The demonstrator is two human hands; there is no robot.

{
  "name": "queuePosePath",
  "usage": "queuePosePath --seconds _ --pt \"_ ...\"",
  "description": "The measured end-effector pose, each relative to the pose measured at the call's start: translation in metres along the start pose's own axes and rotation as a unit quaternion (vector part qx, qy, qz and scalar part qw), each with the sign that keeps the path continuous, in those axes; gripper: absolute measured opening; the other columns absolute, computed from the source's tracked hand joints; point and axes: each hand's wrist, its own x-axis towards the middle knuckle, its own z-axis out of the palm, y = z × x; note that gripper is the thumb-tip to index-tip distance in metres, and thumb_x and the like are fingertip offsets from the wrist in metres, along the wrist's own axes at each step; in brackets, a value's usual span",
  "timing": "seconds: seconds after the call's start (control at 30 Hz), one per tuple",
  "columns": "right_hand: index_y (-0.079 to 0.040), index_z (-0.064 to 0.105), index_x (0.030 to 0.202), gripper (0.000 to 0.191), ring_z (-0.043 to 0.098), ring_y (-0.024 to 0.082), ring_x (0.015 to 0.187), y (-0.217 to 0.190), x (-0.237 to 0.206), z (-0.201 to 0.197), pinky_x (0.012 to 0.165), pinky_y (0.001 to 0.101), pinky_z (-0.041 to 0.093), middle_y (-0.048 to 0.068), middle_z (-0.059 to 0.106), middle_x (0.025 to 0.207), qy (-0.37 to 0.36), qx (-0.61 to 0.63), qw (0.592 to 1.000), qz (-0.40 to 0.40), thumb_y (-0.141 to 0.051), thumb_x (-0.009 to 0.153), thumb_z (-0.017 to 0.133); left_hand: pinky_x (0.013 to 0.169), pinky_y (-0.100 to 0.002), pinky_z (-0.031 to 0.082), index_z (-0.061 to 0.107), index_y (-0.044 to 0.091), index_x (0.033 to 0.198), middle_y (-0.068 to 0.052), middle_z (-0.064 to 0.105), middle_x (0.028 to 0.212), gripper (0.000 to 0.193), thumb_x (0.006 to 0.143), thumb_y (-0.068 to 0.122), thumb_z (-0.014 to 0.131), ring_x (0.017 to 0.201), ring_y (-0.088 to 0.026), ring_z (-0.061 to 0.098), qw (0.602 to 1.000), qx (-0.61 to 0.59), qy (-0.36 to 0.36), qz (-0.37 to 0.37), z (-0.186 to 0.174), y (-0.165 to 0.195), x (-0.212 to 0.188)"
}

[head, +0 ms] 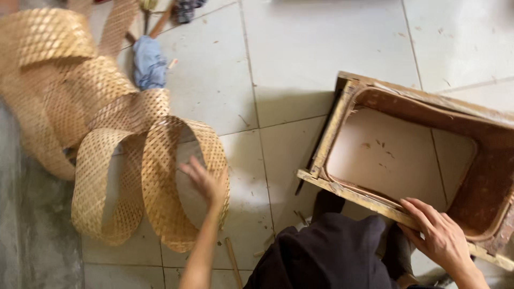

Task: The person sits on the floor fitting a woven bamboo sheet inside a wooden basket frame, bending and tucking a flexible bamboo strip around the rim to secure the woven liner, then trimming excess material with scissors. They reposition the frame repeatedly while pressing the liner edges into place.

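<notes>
Where the tiled floor fills the view, the largest object on it is a long strip of woven cane webbing, uncoiled in loose loops across the left side, with its nearest loop standing on edge just ahead of the person's knee. Next in size is a wooden seat frame, lying at the right with its open centre showing the tiles beneath and a worn brown lining around its inner wall. The left hand is spread, fingers apart, reaching into the nearest loop and touching or nearly touching its inner face; contact cannot be settled because of blur. The right hand is curled over the frame's near rail, fingers pressed on top of the wood. By appearance the webbing is light, springy and open-meshed, likely to flex and recoil; it is best gripped along an edge of the band, not poked through the mesh, where strands may crack. The frame looks stiff and heavier, best held by its rails. Smallest, a crumpled blue cloth lies at upper left beside wooden sticks.
</notes>
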Motion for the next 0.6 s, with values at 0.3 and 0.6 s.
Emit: queuePosePath --seconds 0.3,0.6 --pt "-0.014 0.055 0.141 0.069 0.062 0.037 0.122 -0.015 -0.005 -0.032 0.09 0.0407 0.057 0.019 0.051 0.15 0.11 0.059 0.992 0.019 -0.021 0.075 0.075 0.069 -0.038 0.058 0.071 0.003 0.112 -0.018 0.073 0.095 0.016 0.1 0.009 0.061 0.081 -0.027 0.075 0.969 -0.171 -0.098 0.146 -0.082 0.05 -0.03" --pt "-0.008 0.05 0.146 0.045 0.056 0.033 0.128 -0.036 -0.044 -0.203 0.11 0.0462 0.049 0.017 0.05 0.15 0.362 -0.09 0.928 0.003 -0.021 0.108 0.071 0.076 -0.032 0.063 0.071 0.014 0.124 -0.01 0.076 0.114 0.032 0.094 0.004 0.065 0.09 -0.021 0.076 0.716 -0.241 -0.178 0.63 -0.143 0.294 -0.09"
